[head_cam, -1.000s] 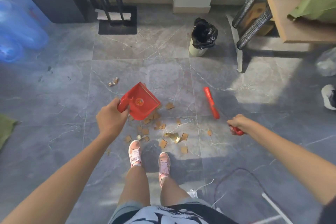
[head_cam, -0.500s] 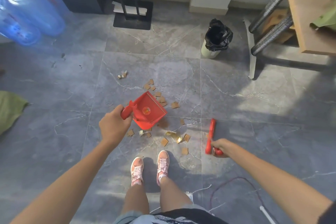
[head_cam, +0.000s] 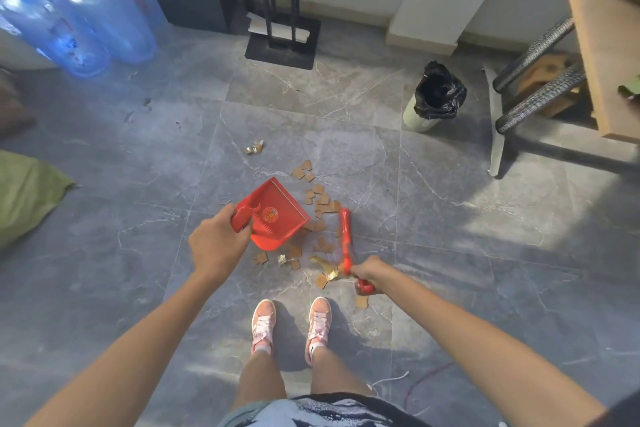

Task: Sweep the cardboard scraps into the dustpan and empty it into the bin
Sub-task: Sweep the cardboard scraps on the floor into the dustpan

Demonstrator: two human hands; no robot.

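My left hand (head_cam: 216,244) grips the handle of a red dustpan (head_cam: 277,217), which is held tilted just above the grey tiled floor. My right hand (head_cam: 371,274) grips the handle of a red brush (head_cam: 345,236) that points away from me, just right of the pan. Several brown cardboard scraps (head_cam: 320,199) lie scattered between pan and brush and in front of my pink shoes, with a crumpled gold foil piece (head_cam: 325,267) among them. A pale bin with a black liner (head_cam: 434,97) stands open at the far right.
Blue water bottles (head_cam: 72,14) stand at the far left. A black metal stand (head_cam: 282,42) is by the back wall. A wooden table with metal legs (head_cam: 540,80) fills the right. A green cloth (head_cam: 27,191) lies at left; cords (head_cam: 415,381) trail near my right leg.
My right hand has swung the brush leftward in toward the scraps and the dustpan. My view has shifted, so more scraps show beyond the pan. The left hand still holds the pan.
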